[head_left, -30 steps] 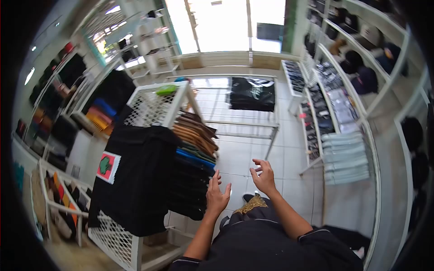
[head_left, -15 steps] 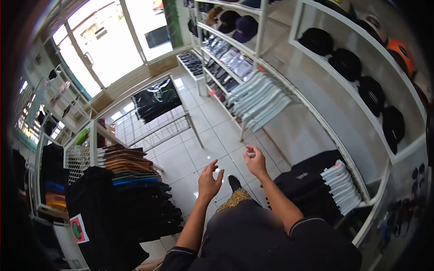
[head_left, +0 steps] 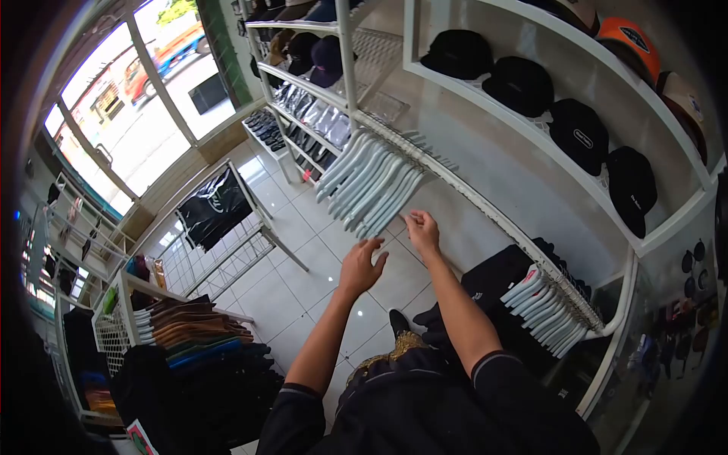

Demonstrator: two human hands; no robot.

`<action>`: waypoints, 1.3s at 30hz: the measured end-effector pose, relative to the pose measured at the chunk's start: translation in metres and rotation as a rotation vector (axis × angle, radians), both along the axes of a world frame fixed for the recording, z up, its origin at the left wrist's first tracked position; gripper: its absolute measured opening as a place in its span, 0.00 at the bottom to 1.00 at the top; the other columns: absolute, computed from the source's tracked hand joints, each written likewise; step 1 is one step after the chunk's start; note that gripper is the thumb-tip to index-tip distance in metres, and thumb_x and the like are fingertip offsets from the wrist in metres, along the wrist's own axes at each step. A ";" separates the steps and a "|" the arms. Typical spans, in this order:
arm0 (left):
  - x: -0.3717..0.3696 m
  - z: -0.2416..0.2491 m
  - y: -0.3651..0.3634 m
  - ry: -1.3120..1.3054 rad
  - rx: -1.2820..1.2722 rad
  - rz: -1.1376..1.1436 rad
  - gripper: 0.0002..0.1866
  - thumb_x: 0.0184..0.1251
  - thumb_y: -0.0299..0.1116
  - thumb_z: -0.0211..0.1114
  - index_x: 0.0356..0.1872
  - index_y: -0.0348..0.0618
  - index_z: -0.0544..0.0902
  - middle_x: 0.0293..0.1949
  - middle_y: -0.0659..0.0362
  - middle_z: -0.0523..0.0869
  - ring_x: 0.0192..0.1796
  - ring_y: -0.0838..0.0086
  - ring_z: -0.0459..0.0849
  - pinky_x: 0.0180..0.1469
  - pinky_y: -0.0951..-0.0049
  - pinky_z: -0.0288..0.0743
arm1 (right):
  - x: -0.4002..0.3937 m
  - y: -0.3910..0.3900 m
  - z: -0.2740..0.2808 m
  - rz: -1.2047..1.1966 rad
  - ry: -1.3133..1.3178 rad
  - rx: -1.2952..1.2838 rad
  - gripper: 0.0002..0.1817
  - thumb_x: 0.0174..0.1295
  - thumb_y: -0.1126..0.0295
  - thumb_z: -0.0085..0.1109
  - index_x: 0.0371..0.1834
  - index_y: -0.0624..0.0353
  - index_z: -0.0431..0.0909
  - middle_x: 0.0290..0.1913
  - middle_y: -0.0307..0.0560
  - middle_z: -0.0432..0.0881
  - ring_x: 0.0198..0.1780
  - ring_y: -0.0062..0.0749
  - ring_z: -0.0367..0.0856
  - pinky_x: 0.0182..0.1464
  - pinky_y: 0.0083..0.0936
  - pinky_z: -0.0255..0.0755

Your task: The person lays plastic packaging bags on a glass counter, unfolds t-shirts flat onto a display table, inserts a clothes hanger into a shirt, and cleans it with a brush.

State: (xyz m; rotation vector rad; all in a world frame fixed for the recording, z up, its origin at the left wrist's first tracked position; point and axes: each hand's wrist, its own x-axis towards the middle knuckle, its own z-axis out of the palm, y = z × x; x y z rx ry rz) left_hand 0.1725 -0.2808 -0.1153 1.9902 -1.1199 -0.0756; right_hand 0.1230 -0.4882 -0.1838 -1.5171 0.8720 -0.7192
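Note:
A row of pale, light-blue clothes hangers (head_left: 371, 182) hangs from a white rail in front of me. My left hand (head_left: 362, 267) is just below the near ends of these hangers, its thumb apart from the fingers and nothing in its grasp. Close to the right end of the row is my right hand (head_left: 422, 232), fingers loosely curled and thumb side toward the hangers. No garment shows on this group. Further along the same rail, black shirts (head_left: 485, 284) hang on more pale hangers (head_left: 544, 311), to the right of my right forearm.
The white rail (head_left: 493, 208) runs along the wall. Black caps (head_left: 580, 135) line a white shelf (head_left: 523, 114) above it. A rack of dark and brown clothes (head_left: 197, 341) stands at left. Beyond it, a low metal rack (head_left: 227, 258) bears a black shirt (head_left: 216, 205) near the glass door (head_left: 114, 114).
Both hands have come closer to the pale hangers, the right one now beside their near ends. My view has shifted right, and the hangers appear larger and nearer.

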 end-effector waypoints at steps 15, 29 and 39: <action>0.054 -0.017 -0.101 -0.073 0.075 0.019 0.16 0.66 0.36 0.71 0.53 0.43 0.85 0.46 0.49 0.86 0.52 0.50 0.84 0.56 0.54 0.78 | 0.044 -0.046 0.028 -0.088 -0.118 0.076 0.27 0.60 0.57 0.77 0.52 0.69 0.82 0.45 0.52 0.90 0.49 0.37 0.88 0.54 0.32 0.79; 0.006 -0.002 0.002 0.137 -0.042 0.019 0.17 0.84 0.38 0.52 0.60 0.40 0.82 0.48 0.45 0.88 0.49 0.49 0.87 0.52 0.57 0.80 | -0.022 0.078 0.060 0.033 -0.351 0.162 0.18 0.59 0.67 0.79 0.42 0.64 0.79 0.38 0.47 0.88 0.37 0.25 0.88 0.40 0.23 0.82; -0.041 0.024 0.172 0.776 -0.271 0.070 0.21 0.86 0.45 0.52 0.48 0.35 0.84 0.36 0.60 0.85 0.37 0.75 0.81 0.44 0.71 0.77 | -0.045 0.241 0.127 0.360 -0.312 0.058 0.19 0.58 0.69 0.79 0.44 0.65 0.77 0.41 0.45 0.86 0.38 0.24 0.86 0.37 0.23 0.81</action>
